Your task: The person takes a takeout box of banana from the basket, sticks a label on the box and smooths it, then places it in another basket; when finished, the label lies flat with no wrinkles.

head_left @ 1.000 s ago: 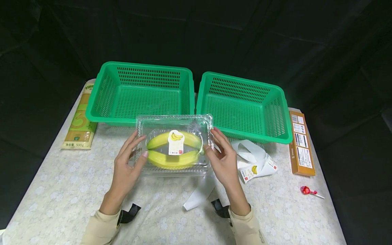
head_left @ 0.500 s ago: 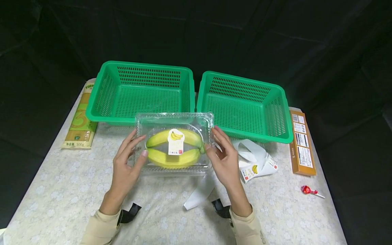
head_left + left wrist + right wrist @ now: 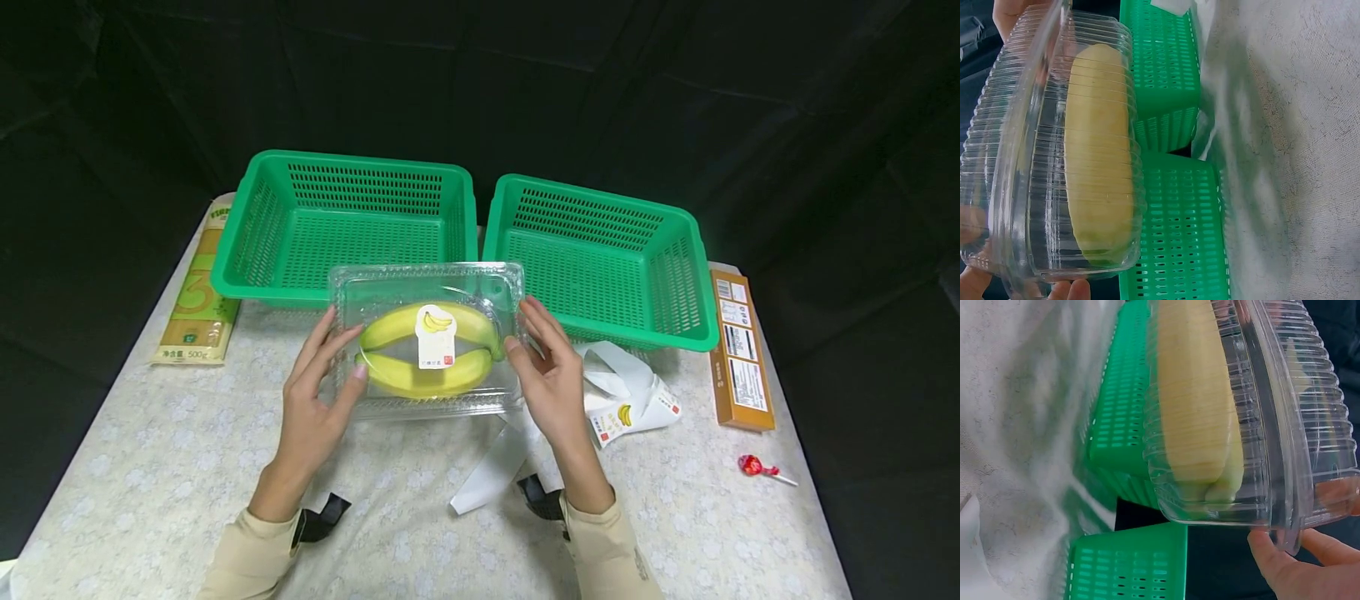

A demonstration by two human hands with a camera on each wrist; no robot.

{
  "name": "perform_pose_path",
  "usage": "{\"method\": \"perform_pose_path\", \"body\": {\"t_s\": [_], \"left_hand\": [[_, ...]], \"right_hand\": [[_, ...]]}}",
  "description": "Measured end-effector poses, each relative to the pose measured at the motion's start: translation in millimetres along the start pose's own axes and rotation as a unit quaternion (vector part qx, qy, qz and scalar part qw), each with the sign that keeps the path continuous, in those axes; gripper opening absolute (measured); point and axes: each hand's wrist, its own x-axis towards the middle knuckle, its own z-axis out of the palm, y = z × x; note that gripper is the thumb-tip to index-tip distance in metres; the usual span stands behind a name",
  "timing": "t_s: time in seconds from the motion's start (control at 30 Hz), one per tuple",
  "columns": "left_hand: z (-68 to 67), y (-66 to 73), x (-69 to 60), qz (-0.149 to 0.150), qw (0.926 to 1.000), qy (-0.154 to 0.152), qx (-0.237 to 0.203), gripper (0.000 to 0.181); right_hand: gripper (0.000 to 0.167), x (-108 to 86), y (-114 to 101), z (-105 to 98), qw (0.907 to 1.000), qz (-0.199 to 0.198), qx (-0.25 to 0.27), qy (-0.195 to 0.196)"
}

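Note:
A clear plastic clamshell box [image 3: 423, 406] is held up above the table between both hands, and two bananas [image 3: 427, 377] lie inside it. On its lid sits a white label [image 3: 436, 348] with a banana picture. My left hand [image 3: 313, 417] grips the box's left end, thumb at the lid and fingers along the side. At the other end my right hand [image 3: 557, 396] grips it the same way. Both wrist views show the ribbed sides of the box [image 3: 1038, 156], with a banana [image 3: 1194, 394] against the wall. Fingers under the box are partly hidden.
Two green baskets [image 3: 345, 298] [image 3: 697, 337] stand side by side behind the box. A noodle pack [image 3: 197, 308] lies at left. On the right are an orange carton [image 3: 722, 392], a lollipop [image 3: 750, 465] and a curled strip of banana labels [image 3: 637, 408].
Both hands have raised the clamshell box slightly and moved it a little away from the body. The lid's label now sits higher in the head view. Baskets and other items are unmoved.

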Motion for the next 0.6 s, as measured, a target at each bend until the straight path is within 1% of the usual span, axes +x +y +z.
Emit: {"method": "perform_pose_path", "body": {"t_s": [0.13, 0.27, 0.43, 0.53, 0.6], "left_hand": [[0.6, -1.8, 0.5, 0.01, 0.9999, -0.003, 0.004, 0.046], [1.2, -2.4, 1.2, 0.009, 0.9999, -0.008, 0.008, 0.046], [1.9, -1.2, 1.7, 0.011, 0.9999, -0.009, 0.004, 0.047], [1.1, -1.1, 1.5, 0.008, 0.9998, -0.019, 0.004, 0.052], [-0.1, -0.6, 1.5, -0.002, 0.9995, -0.032, 0.003, 0.06]], "right_hand": [[0.049, 1.2, 1.8, -0.2, 0.9999, 0.011, -0.008, -0.001], [0.048, 1.1, 2.3, -0.5, 0.9997, 0.019, -0.011, -0.002], [0.048, 2.0, 3.1, -0.3, 0.9998, 0.019, -0.006, -0.002], [0.048, 3.0, 3.9, -0.2, 0.9998, 0.02, -0.004, 0.0], [0.049, 3.9, 4.3, -0.2, 0.9997, 0.022, -0.004, 0.003]]}}
